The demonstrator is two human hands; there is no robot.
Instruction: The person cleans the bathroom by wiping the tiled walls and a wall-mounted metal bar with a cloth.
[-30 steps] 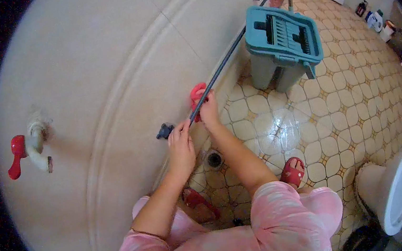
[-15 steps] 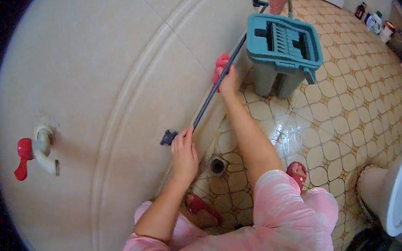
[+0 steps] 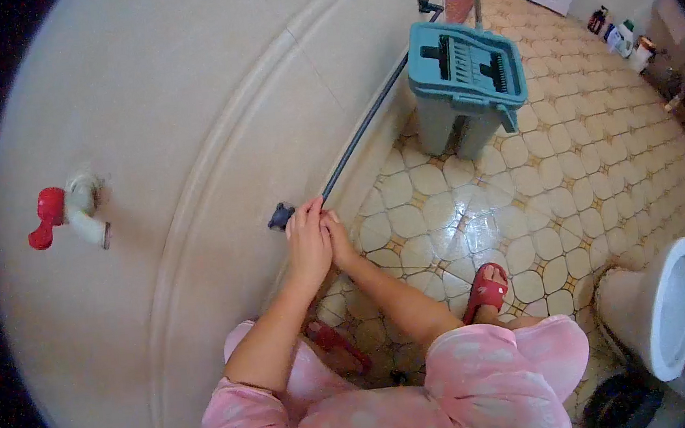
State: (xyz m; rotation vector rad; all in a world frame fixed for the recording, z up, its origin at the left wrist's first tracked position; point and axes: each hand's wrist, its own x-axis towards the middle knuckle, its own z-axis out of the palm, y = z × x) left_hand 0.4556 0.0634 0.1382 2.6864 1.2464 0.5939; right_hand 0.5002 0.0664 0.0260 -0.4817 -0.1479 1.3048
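A dark rail [image 3: 362,135] runs low along the pale wall, fixed by a dark bracket [image 3: 281,216] at its near end. My left hand [image 3: 309,245] is closed around the rail close to this bracket. Right beside it, partly behind it, is my right hand [image 3: 340,241], its fingers curled at the rail and largely covered. The pink cloth seen in that hand in the earlier view is hidden now. Farther along the rail stands a mop bucket [image 3: 467,68] with a teal top and grey body.
On the left wall is a tap [image 3: 85,208] with a red handle. A white toilet [image 3: 676,307] stands at right. Several bottles [image 3: 620,36] line the far wall. Red slippers [image 3: 488,291] are on my feet on the tiled floor [image 3: 575,169].
My right hand has slid down the rail from near the bucket to beside my left hand. The pink cloth has gone out of sight. My left hand stays near the bracket.
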